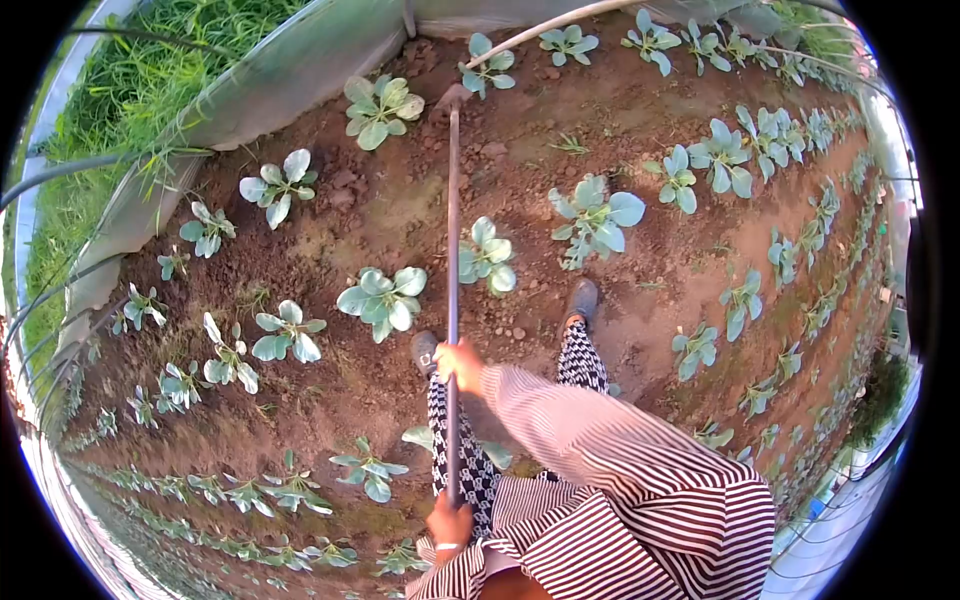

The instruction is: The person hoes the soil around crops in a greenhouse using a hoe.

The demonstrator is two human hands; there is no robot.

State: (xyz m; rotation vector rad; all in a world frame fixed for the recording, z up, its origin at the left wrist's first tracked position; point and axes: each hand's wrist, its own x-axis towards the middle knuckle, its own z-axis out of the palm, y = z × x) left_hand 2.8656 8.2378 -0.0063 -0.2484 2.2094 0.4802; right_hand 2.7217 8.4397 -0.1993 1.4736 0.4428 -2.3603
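A long-handled hoe [453, 220] runs upright through the middle of the view, its metal head [456, 96] down at the soil near the far end of the bed. My right hand [458, 366] is wrapped round the shaft below its middle. Lower down, my left hand [449, 522] grips the near end of the handle. Leafy green plants stand close to the hoe head, one at the left [382, 110] and one at the upper right [488, 66]. Two more flank the shaft, one on the left [382, 302] and one on the right [487, 257].
Rows of similar plants [598, 218] spread over brown soil [400, 210] on both sides. My shoes [583, 298] are between plants. A plastic sheet wall [270, 95] borders the bed, with grass [120, 90] beyond. A pale curved pole [550, 24] crosses at the top.
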